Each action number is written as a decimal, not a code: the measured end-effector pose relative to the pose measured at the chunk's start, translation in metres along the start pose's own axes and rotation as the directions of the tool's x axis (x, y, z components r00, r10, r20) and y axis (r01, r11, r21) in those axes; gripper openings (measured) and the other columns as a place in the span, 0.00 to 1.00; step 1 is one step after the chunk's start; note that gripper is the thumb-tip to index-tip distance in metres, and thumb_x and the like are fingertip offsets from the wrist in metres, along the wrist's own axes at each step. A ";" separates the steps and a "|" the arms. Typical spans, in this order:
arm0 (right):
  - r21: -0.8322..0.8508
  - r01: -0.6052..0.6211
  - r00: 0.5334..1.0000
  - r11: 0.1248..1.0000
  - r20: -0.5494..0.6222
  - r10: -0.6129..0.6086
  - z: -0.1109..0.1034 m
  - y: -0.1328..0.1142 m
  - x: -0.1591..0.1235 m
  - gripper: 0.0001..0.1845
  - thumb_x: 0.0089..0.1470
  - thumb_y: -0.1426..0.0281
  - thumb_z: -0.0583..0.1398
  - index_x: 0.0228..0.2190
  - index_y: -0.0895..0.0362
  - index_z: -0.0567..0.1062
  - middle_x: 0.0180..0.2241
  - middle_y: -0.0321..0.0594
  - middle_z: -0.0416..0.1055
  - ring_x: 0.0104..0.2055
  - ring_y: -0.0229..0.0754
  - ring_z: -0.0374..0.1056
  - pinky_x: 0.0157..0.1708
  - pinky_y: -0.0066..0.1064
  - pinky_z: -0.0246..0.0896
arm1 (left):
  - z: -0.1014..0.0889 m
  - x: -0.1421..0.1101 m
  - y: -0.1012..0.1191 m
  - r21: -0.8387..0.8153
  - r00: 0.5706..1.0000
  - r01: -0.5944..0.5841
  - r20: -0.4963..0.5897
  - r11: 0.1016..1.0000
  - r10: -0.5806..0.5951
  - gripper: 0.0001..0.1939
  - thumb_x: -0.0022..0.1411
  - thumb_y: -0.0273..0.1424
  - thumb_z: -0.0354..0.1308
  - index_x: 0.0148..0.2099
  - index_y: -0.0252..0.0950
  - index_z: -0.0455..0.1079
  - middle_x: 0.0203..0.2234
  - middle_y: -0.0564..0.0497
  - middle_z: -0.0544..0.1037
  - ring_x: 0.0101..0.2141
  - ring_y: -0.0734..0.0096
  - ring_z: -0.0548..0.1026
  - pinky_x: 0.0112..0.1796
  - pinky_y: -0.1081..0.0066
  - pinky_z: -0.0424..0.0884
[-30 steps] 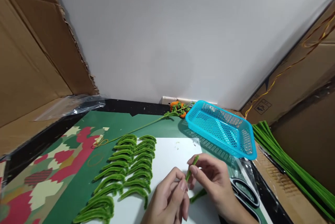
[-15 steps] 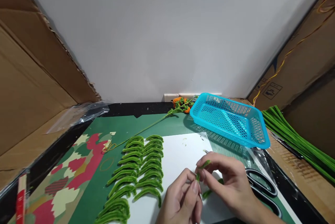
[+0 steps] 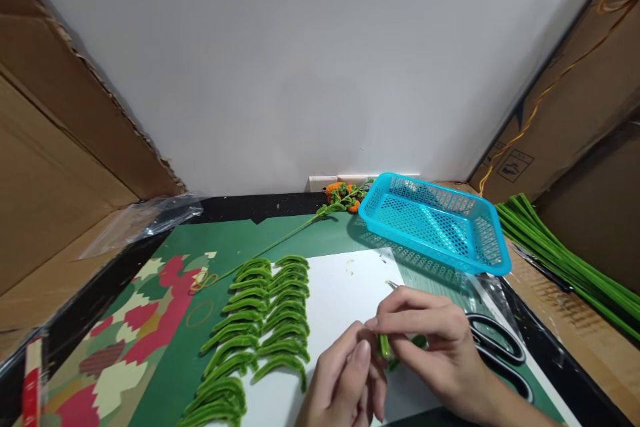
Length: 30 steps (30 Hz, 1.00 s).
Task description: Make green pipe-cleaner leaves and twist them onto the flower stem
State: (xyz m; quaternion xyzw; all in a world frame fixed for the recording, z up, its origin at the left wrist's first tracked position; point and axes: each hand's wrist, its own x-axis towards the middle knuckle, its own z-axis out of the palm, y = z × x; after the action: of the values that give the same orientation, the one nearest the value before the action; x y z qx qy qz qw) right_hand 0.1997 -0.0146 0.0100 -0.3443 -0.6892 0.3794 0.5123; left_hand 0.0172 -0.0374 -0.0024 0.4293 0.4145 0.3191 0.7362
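Both hands meet low in the view over a white sheet (image 3: pixel 340 287). My left hand (image 3: pixel 345 384) and my right hand (image 3: pixel 433 344) are both closed in a pinch on one short green pipe cleaner piece (image 3: pixel 385 347), which is bent between the fingertips. Its middle is hidden by the fingers. To the left lie several bent green pipe cleaner pieces (image 3: pixel 260 320) in two rows, partly on the sheet.
A blue plastic basket (image 3: pixel 435 227) stands at the back right. Black-handled scissors (image 3: pixel 495 344) lie right of my right hand. A bundle of long green pipe cleaners (image 3: pixel 565 260) rests far right. An orange-flowered green stem (image 3: pixel 340 197) lies by the wall. Cardboard stands on both sides.
The green piece stood up between the fingertips; now my right hand has folded it down and covers it. The view has shifted slightly, and both hands sit lower.
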 end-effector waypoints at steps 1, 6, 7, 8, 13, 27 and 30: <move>-0.011 0.014 1.000 1.000 0.008 -0.014 0.000 0.000 0.000 0.22 0.61 0.80 0.61 0.47 0.47 0.87 0.35 0.42 0.80 0.33 0.42 0.76 0.30 0.30 0.72 | 0.000 0.000 0.000 0.009 1.000 -0.021 0.018 1.000 0.021 0.37 0.60 0.67 0.57 0.44 0.35 0.69 0.20 0.54 0.70 0.17 0.80 0.56 0.18 0.76 0.43; -0.058 0.091 0.995 0.994 0.052 -0.088 -0.001 0.001 -0.002 0.25 0.62 0.80 0.62 0.52 0.44 0.84 0.37 0.43 0.80 0.33 0.42 0.77 0.32 0.32 0.73 | 0.001 0.001 -0.005 0.040 0.997 -0.080 0.008 0.996 0.079 0.32 0.59 0.62 0.64 0.44 0.36 0.68 0.22 0.56 0.67 0.20 0.80 0.58 0.19 0.77 0.44; -0.065 0.096 0.994 0.993 0.053 -0.093 -0.001 0.001 -0.003 0.24 0.62 0.80 0.62 0.53 0.44 0.84 0.37 0.43 0.80 0.33 0.42 0.77 0.32 0.32 0.73 | 0.001 0.002 -0.007 0.040 0.997 -0.076 0.002 0.996 0.076 0.31 0.60 0.61 0.64 0.43 0.36 0.68 0.22 0.56 0.66 0.20 0.80 0.58 0.19 0.77 0.44; -0.070 0.097 0.994 0.993 0.053 -0.093 -0.001 0.001 -0.003 0.24 0.62 0.80 0.62 0.53 0.44 0.84 0.37 0.43 0.80 0.33 0.42 0.77 0.32 0.32 0.73 | 0.001 0.002 -0.008 0.040 0.998 -0.071 0.004 0.997 0.070 0.30 0.62 0.60 0.63 0.43 0.37 0.67 0.22 0.56 0.66 0.20 0.80 0.57 0.18 0.77 0.43; -0.053 0.049 0.997 0.997 0.057 -0.046 -0.002 -0.002 -0.002 0.22 0.63 0.80 0.60 0.50 0.47 0.85 0.36 0.42 0.80 0.34 0.43 0.77 0.33 0.32 0.72 | -0.001 0.001 -0.006 0.048 0.999 -0.053 0.008 0.997 0.052 0.27 0.64 0.58 0.62 0.39 0.38 0.65 0.22 0.55 0.69 0.17 0.81 0.56 0.17 0.76 0.42; 0.025 -0.074 0.996 0.997 0.042 0.072 0.000 -0.002 0.002 0.13 0.66 0.71 0.63 0.48 0.51 0.86 0.34 0.43 0.82 0.33 0.43 0.75 0.33 0.34 0.69 | 0.001 0.001 -0.003 -0.099 0.998 0.007 -0.055 0.995 -0.013 0.28 0.63 0.59 0.62 0.40 0.38 0.64 0.21 0.59 0.67 0.14 0.85 0.53 0.18 0.77 0.42; 0.041 -0.089 0.995 0.995 0.049 0.087 -0.001 -0.001 0.003 0.14 0.66 0.72 0.62 0.48 0.51 0.86 0.35 0.43 0.82 0.34 0.43 0.75 0.31 0.32 0.69 | 0.001 0.003 -0.004 -0.089 0.999 -0.033 -0.025 0.995 0.031 0.28 0.61 0.58 0.66 0.41 0.38 0.65 0.22 0.61 0.67 0.13 0.87 0.50 0.15 0.79 0.43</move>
State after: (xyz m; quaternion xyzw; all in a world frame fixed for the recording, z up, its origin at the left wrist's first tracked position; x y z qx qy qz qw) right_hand 0.2002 -0.0122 0.0120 -0.3542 -0.6771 0.4243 0.4859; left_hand 0.0199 -0.0368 -0.0072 0.3988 0.4014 0.3543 0.7445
